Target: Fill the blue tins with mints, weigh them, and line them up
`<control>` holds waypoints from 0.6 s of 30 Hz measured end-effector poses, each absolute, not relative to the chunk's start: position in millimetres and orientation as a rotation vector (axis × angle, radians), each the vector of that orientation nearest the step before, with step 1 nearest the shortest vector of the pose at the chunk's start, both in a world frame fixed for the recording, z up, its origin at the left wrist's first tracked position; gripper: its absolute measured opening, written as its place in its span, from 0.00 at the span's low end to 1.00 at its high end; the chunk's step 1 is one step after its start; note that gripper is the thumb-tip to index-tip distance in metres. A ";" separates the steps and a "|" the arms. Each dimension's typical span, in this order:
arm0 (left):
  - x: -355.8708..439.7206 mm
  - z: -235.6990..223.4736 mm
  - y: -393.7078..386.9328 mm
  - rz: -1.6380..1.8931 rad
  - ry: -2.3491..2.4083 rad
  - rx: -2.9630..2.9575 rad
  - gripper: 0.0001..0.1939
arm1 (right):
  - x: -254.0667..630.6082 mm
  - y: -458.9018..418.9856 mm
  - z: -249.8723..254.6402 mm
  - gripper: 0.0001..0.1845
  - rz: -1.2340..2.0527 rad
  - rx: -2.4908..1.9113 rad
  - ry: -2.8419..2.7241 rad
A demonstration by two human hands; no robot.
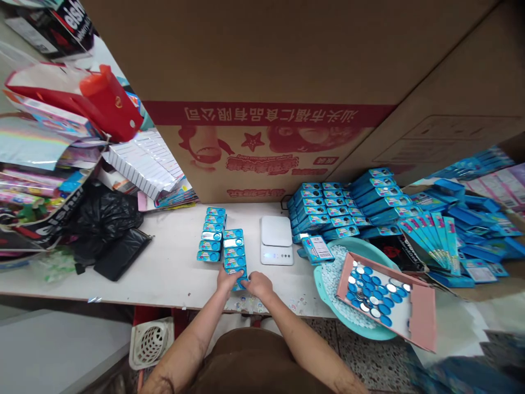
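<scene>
Both hands close around the near end of a row of small blue boxes [234, 253] on the white table. My left hand [225, 281] presses the left side of the nearest boxes, fingers curled. From the right, my right hand [259, 285] pinches the nearest blue box [238, 284], its fingers partly hidden. Just left of this row stands a second, shorter row of blue boxes [211, 235]. A small white scale [276, 239] sits to the right of the hands.
Stacked blue boxes [328, 208] stand right of the scale. A turquoise basin [324, 290] holds white pellets, with a pink box lid [422, 312] of blue and white discs across it. Behind rises a large carton [266, 65]. A black bag [106, 213] lies left.
</scene>
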State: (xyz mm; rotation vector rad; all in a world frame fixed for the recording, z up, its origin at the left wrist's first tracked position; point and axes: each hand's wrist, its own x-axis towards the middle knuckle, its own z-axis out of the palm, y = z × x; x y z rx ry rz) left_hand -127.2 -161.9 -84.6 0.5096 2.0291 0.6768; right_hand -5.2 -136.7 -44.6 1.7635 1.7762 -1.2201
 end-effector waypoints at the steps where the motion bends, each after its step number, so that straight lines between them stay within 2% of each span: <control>1: -128.5 -85.5 -161.8 0.663 2.014 0.513 0.27 | -6.0 -136.8 -46.1 0.20 -1.228 1.760 1.771; 4: -130.0 -86.9 -161.6 0.627 2.010 0.522 0.25 | -9.1 -137.5 -50.3 0.18 -1.244 1.756 1.762; 8: -130.1 -87.2 -160.9 0.597 2.028 0.538 0.28 | -12.0 -138.4 -53.6 0.16 -1.253 1.772 1.777; 18: -126.9 -75.3 -165.8 0.690 2.022 0.415 0.31 | -3.0 -156.5 -58.9 0.18 -1.390 1.839 1.884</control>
